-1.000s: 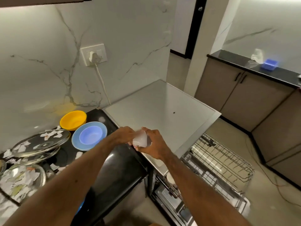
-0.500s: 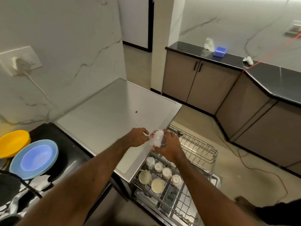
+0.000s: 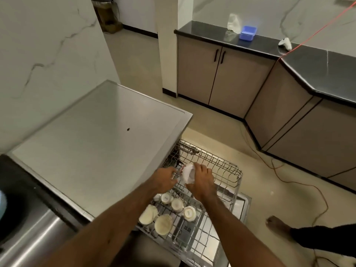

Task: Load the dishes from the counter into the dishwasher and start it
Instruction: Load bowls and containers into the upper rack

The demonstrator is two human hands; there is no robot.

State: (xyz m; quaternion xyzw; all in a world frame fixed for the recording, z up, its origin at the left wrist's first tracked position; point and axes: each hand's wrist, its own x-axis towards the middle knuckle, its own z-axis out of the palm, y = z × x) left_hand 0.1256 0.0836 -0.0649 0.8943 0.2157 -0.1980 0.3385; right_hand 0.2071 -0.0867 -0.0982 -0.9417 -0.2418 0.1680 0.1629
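A white cup [image 3: 187, 174] with a red pattern is held over the pulled-out upper wire rack [image 3: 224, 166] of the dishwasher. My right hand [image 3: 202, 180] wraps around its body from the right. My left hand [image 3: 164, 179] pinches its left side, probably the handle. Several upturned white cups [image 3: 177, 204] and two pale bowls [image 3: 163, 224] sit in the near part of the rack. The far part of the rack holds nothing. The dishwasher's flat steel top [image 3: 100, 143] lies to the left.
The open dishwasher door [image 3: 241, 205] lies below the rack. An orange cable [image 3: 300, 185] trails over the floor on the right. My foot [image 3: 277, 225] stands at the lower right. A black counter [image 3: 250, 42] with beige cabinets runs along the back and right.
My view has swung right, away from the counter with the plates. Both hands have carried the cup from above the dishwasher's top down over the wire rack.
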